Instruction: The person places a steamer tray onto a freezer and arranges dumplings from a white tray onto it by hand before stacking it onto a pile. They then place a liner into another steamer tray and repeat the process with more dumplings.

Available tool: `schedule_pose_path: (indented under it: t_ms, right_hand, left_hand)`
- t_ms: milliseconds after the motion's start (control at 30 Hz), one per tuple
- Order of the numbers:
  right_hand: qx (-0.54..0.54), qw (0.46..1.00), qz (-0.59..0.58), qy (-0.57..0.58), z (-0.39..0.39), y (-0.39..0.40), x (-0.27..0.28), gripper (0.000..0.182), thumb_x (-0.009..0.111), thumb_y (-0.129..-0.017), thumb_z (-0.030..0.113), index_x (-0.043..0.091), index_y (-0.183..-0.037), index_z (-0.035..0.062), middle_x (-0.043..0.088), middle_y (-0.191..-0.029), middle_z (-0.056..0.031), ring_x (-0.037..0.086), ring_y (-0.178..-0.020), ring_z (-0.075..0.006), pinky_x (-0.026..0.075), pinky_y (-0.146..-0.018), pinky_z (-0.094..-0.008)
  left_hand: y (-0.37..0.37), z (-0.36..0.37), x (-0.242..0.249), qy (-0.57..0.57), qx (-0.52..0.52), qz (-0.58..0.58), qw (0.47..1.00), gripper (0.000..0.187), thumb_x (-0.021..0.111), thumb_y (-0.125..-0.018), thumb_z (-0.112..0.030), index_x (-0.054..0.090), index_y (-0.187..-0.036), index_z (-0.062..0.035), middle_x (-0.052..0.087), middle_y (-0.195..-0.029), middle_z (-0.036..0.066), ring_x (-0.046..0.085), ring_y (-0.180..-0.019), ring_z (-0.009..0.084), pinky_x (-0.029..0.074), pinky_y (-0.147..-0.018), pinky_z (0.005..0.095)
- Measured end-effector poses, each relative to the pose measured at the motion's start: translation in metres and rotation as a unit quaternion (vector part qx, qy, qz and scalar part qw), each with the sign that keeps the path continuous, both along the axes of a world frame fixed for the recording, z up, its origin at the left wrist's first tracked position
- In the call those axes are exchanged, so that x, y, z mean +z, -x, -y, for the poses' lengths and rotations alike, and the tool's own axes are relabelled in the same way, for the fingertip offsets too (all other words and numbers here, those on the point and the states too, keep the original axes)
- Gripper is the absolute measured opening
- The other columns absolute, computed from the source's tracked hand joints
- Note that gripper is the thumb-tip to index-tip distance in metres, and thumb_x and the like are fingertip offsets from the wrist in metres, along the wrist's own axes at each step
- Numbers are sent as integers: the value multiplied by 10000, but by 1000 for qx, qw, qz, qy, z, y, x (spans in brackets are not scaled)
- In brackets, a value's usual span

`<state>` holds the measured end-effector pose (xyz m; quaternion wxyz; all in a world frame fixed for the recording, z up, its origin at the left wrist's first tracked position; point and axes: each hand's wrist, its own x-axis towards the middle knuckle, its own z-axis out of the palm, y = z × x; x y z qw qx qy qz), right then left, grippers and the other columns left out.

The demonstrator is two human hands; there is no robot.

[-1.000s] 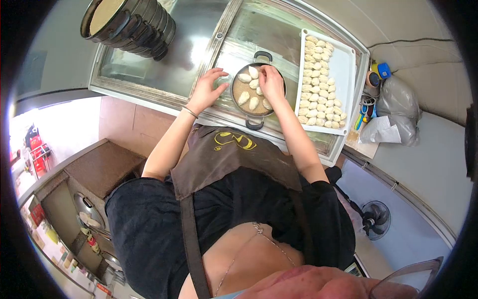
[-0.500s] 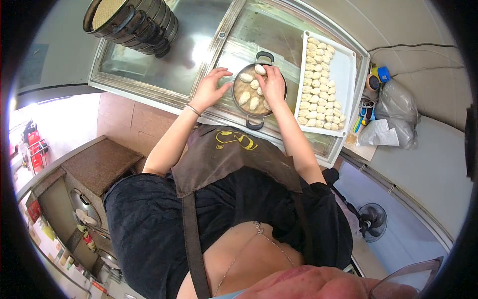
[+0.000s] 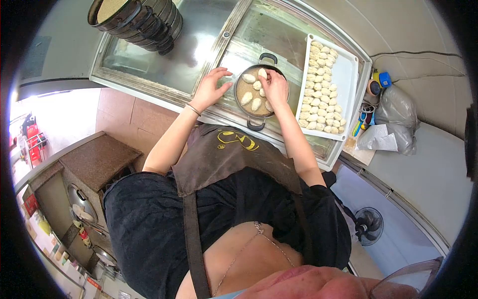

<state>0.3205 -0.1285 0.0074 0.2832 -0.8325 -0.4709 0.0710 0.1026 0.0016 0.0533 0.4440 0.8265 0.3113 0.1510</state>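
The left hand (image 3: pixel 211 90) is hovering beside the left rim of a round pan (image 3: pixel 242 87), its fingers spreading forward, its thumb standing apart, and its palm holding nothing. The right hand (image 3: pixel 275 89) is reaching over the right side of the pan with fingers bending inward; its fingertips are meeting a pale dumpling (image 3: pixel 262 73) near the far rim, and whether they are gripping it or only touching it cannot be told. The pan is standing on a glass-topped counter (image 3: pixel 279 32) directly in front of the person, its two dark handles pointing away from and toward the body. Several other dumplings are lying apart or close together on its tan, mesh-patterned base, one of them partly disappearing under the right hand. To the right of the pan, a white tray (image 3: pixel 344 74) is holding many dumplings (image 3: pixel 318 99) in close rows, mostly along its left side. At the far left, a stack of dark round steamers (image 3: pixel 158 22) is standing on the same counter. Grey plastic bags (image 3: pixel 397 110) are lying beyond the tray, at the right.
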Motion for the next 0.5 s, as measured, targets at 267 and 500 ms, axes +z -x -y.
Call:
schedule_pose_path:
  t_ms: [267, 500]
  right_hand:
    - [-12, 999, 34, 20, -1, 3, 0, 289, 654, -874, 293, 686, -1028, 51, 682, -865, -147, 640, -894, -316, 496, -825, -448]
    - [-35, 990, -49, 128, -9, -1, 12, 279, 642, -866, 313, 685, -925, 45, 687, -839, -176, 665, -846, -355, 515, -777, -466]
  left_hand:
    - [-2, 3, 1, -26, -6, 10, 1000, 304, 685, -863, -206, 662, -1142, -86, 608, -1274, 129, 581, -1182, 313, 462, -993, 393]
    - [-58, 19, -10, -149, -121, -35, 981, 285, 612, -810, -98, 623, -1095, -85, 658, -1072, 126, 660, -852, 337, 538, -741, 430]
